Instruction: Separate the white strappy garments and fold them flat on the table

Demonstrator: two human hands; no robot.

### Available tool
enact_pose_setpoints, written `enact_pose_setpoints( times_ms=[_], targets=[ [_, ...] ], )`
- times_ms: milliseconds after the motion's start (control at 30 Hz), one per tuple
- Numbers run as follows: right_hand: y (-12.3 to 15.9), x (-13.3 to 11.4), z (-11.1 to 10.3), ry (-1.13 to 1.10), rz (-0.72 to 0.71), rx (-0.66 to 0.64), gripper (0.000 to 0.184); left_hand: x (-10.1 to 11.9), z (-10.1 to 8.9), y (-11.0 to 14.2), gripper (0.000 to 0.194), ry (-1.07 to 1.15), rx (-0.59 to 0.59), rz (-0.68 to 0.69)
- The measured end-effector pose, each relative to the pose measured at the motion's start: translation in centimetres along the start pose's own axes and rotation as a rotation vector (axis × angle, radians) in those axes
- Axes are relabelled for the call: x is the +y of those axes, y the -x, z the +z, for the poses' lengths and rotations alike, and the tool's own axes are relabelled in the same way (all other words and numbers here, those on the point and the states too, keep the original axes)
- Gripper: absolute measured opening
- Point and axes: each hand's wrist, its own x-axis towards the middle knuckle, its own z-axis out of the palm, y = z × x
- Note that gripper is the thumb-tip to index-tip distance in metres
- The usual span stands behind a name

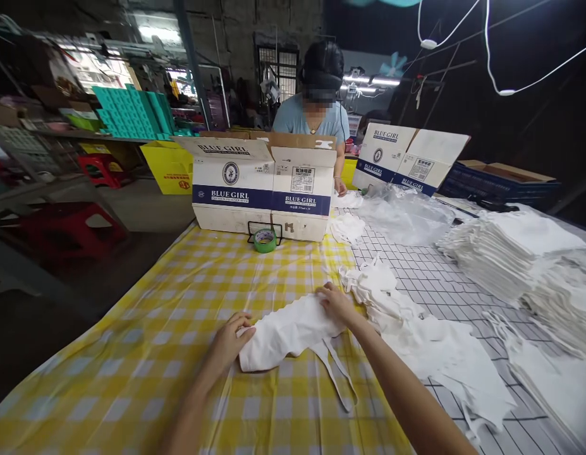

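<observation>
A white camisole (287, 332) with thin straps lies on the yellow checked tablecloth in front of me, its straps trailing toward me. At its left end, my left hand (231, 340) pinches the edge between thumb and fingers. My right hand (337, 304) grips the far right part of the same garment, fingers curled over the cloth. Just right of that hand, a loose heap of similar white garments (430, 341) spreads over the grid-patterned cloth.
A roll of green tape (265, 241) on a black holder stands before an open carton (236, 183). Behind it a co-worker (311, 114) bends over the table. Stacked white garments (511, 246), clear plastic (401, 215) and another carton (387, 155) occupy the right side.
</observation>
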Motion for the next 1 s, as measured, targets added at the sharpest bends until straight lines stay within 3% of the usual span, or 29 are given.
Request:
enact_pose_setpoints(
  times_ms=[133,267,400,533,667,767,900,1000],
  targets=[
    [-0.5,-0.1,-0.2,-0.009,-0.026,-0.051,0.017,2.4,-1.2,0.8,0.028,0.269,-0.141,-0.005],
    [0.5,-0.6,-2.2,-0.049,-0.056,-0.042,0.01,3.7,-2.1,1.2,0.027,0.5,-0.203,-0.061],
    [2.5,-1.9,-6.4,-0.357,-0.037,-0.019,0.017,4.5,-3.8,0.6,0.027,0.663,-0.201,-0.103],
    [5.0,-4.1,-11.6,-0.742,-0.031,-0.031,0.025,6.5,-7.0,0.0,0.027,0.644,-0.14,-0.063],
    [7.5,-6.2,-16.2,-0.87,-0.057,-0.052,0.023,9.8,-10.9,0.4,0.024,0.58,-0.136,-0.034],
    [8.9,-7.3,-18.7,-0.91,-0.077,0.002,0.019,12.2,-13.1,0.9,0.024,0.643,-0.17,-0.063],
    [8.7,-7.0,-19.4,-0.863,-0.06,0.04,0.019,13.2,-13.1,-0.3,0.026,0.582,-0.198,-0.063],
    [7.5,-4.7,-16.7,-0.668,0.008,0.013,0.02,10.8,-10.4,-2.3,0.025,0.291,-0.189,-0.044]
  ],
)
